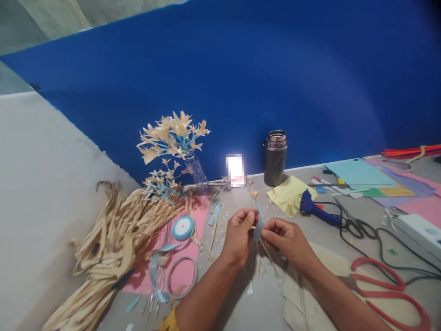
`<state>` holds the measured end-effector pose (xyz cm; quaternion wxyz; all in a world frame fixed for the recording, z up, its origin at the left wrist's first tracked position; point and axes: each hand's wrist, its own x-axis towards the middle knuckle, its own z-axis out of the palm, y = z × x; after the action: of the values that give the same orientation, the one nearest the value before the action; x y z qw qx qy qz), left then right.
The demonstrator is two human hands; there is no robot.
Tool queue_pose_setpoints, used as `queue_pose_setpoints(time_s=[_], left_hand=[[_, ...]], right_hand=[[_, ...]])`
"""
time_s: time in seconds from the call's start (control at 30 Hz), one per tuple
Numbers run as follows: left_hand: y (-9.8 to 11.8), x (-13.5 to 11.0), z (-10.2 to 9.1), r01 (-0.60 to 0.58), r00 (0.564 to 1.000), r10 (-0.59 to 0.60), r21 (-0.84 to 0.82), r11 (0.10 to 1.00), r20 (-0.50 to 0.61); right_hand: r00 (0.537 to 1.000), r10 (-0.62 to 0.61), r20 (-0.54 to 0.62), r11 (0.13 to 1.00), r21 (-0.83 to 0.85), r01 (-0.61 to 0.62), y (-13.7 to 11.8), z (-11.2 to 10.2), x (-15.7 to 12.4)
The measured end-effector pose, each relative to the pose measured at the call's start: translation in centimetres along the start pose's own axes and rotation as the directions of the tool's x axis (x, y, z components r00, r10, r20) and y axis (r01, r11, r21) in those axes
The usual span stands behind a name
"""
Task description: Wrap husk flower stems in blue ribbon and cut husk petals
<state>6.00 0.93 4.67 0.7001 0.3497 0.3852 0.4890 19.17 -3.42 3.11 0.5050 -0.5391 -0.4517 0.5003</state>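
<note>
Between both hands is a small handmade flower with a pale, straw-coloured bloom pointing up. A piece of light blue ribbon lies along its stem. My left hand is closed on the flower's stem, thumb against fingers. From the other side, my right hand pinches the lower part of the ribbon between thumb and forefinger. A thin straw-coloured stick slants down below the fingers; its upper end is hidden, so I cannot tell whether it joins the stem.
On the left lie dried husks, a ribbon spool and a tape roll on pink paper. Finished flowers stand in a clear vase. Rightward are a dark flask, a blue glue gun, and red-handled scissors.
</note>
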Motion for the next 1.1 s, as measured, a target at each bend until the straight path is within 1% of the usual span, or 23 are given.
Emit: queue_pose_setpoints(time_s=[0.2,0.33,0.4,0.47,0.53,0.63,0.7,0.73,0.77,0.8,0.83,0.87,0.9,0.93,0.97,1.0,1.03,1.1], left_hand=[[0.2,-0.3,0.2,0.059,0.997,-0.062,0.063,0.996,0.044],[-0.1,-0.5,0.1,0.088,0.995,-0.092,0.081,0.993,0.043],[-0.2,-0.4,0.1,0.074,0.997,-0.076,0.09,0.993,0.02],[-0.1,-0.3,0.1,0.051,0.999,-0.051,0.102,0.994,0.001],[0.1,-0.4,0.2,0.047,0.999,-0.047,0.103,0.994,-0.001],[0.5,-0.5,0.3,0.079,0.996,-0.083,0.101,0.992,0.039],[0.6,-0.6,0.3,0.106,0.992,-0.114,0.117,0.988,0.063],[0.6,-0.7,0.2,0.117,0.989,-0.128,0.131,0.984,0.074],[0.6,-0.6,0.0,0.128,0.987,-0.141,0.147,0.981,0.083],[0.6,-0.5,-0.1,0.137,0.984,-0.153,0.163,0.977,0.088],[0.6,-0.4,-0.3,0.144,0.983,-0.161,0.177,0.974,0.089],[0.6,-0.2,-0.4,0.147,0.982,-0.165,0.185,0.972,0.091],[0.6,0.1,-0.5,0.146,0.982,-0.165,0.19,0.971,0.088],[0.5,0.4,-0.6,0.144,0.983,-0.163,0.196,0.97,0.083],[0.5,0.8,-0.7,0.139,0.984,-0.158,0.206,0.968,0.077],[0.4,1.3,-0.7,0.134,0.985,-0.154,0.225,0.965,0.073],[0.3,1.9,-0.7,0.128,0.986,-0.151,0.249,0.96,0.071],[0.1,3.2,-0.5,0.117,0.986,-0.146,0.296,0.948,0.077]], right_hand=[[1.0,0.006,0.024,0.998,0.06,-0.007,0.0,0.0,0.0],[0.999,-0.001,0.034,0.999,0.037,0.0,0.2,-0.2,0.0],[0.998,0.006,0.06,1.0,0.012,-0.006,0.2,-0.3,0.0],[0.998,0.005,0.059,1.0,-0.023,-0.004,0.0,-0.4,0.1],[0.999,-0.032,0.009,0.996,-0.083,0.032,-0.2,-0.6,0.1],[0.991,-0.12,-0.054,0.974,-0.202,0.107,-0.5,-1.2,0.1],[0.983,-0.167,-0.077,0.943,-0.305,0.136,-0.7,-2.3,0.1],[0.977,-0.192,-0.091,0.912,-0.385,0.143,-0.9,-3.1,0.2],[0.969,-0.221,-0.112,0.861,-0.49,0.14,-1.1,-4.2,0.3],[0.961,-0.248,-0.124,0.777,-0.617,0.121,-1.3,-5.4,0.4],[0.957,-0.254,-0.141,0.662,-0.747,0.066,-1.5,-6.7,0.6],[0.951,-0.246,-0.186,0.533,-0.845,-0.028,-1.6,-8.0,0.9],[0.949,-0.232,-0.213,0.404,-0.909,-0.105,-1.7,-9.3,1.2],[0.951,-0.217,-0.219,0.293,-0.944,-0.15,-1.6,-10.5,1.5],[0.959,-0.195,-0.205,0.208,-0.964,-0.164,-1.5,-11.6,1.9],[0.966,-0.18,-0.185,0.15,-0.976,-0.159,-1.3,-12.5,2.3],[0.97,-0.167,-0.175,0.109,-0.981,-0.159,-0.9,-13.2,2.7],[0.975,-0.156,-0.161,0.066,-0.986,-0.153,0.0,-14.2,3.4]])
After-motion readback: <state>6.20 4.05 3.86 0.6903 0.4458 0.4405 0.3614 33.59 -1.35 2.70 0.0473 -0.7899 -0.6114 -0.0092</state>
